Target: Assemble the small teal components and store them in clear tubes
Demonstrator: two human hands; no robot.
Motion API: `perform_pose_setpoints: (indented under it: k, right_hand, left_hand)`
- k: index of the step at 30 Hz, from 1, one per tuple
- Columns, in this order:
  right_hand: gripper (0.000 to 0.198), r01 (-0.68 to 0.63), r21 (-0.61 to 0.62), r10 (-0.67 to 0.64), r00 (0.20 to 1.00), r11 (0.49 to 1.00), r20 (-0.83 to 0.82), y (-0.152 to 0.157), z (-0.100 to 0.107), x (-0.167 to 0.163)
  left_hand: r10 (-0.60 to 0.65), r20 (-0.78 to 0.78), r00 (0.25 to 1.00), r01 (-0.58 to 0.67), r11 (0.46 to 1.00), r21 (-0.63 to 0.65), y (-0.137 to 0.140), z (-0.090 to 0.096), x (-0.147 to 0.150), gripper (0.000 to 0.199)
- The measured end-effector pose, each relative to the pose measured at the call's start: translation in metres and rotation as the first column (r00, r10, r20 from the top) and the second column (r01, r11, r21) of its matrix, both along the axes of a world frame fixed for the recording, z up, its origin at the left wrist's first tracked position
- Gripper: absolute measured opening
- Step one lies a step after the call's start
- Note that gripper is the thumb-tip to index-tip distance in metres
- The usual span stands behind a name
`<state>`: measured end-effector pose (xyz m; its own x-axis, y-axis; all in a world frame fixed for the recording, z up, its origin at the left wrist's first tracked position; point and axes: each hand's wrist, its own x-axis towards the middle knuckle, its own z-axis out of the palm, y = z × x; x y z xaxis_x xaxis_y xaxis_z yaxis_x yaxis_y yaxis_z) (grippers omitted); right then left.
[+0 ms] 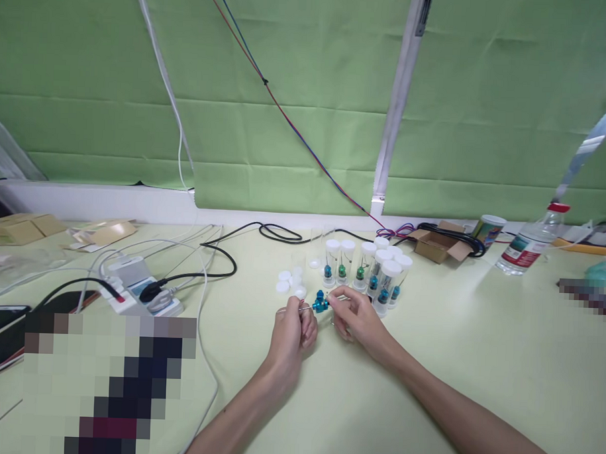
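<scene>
Between my two hands is a small shiny blue metal fitting (321,302) with a thin metal rod sticking out to the left. My left hand (293,327) is closed, pinching that rod between thumb and fingertips. On the other side, my right hand (355,316) has thumb and forefinger closed at the fitting's right end; exactly what they grip there is partly hidden. Just beyond my right hand stand several clear tubes (366,259) with white caps, holding similar blue and green fittings. Several loose white caps (284,282) lie beyond my left hand.
A power strip (131,297) with plugs and tangled cables lies at left. A black cable (277,234) loops along the back. Back right are an open cardboard box (439,245), a printed can (489,232) and a red-capped water bottle (531,241). Green blinds (295,154) hang behind the table.
</scene>
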<state>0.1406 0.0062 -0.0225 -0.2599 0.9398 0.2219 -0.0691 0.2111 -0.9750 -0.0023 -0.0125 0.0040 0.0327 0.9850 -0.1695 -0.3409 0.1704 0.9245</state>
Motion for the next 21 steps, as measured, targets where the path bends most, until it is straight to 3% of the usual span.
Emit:
perform_pose_setpoints:
  k: [11,21]
  right_hand:
    - [0.035,0.000,0.050,-0.001,0.999,0.999,0.035,0.0011,-0.0020,-0.0005]
    - [0.049,0.038,0.045,-0.041,0.997,0.998,0.063,0.0035,-0.0041,-0.0012]
  left_hand:
    - [-0.011,-0.015,1.000,0.011,1.000,-0.011,0.0035,-0.0059,-0.0007,0.046]
    - [-0.026,-0.009,1.000,0.025,0.999,-0.030,0.0017,-0.0022,0.0003,0.044]
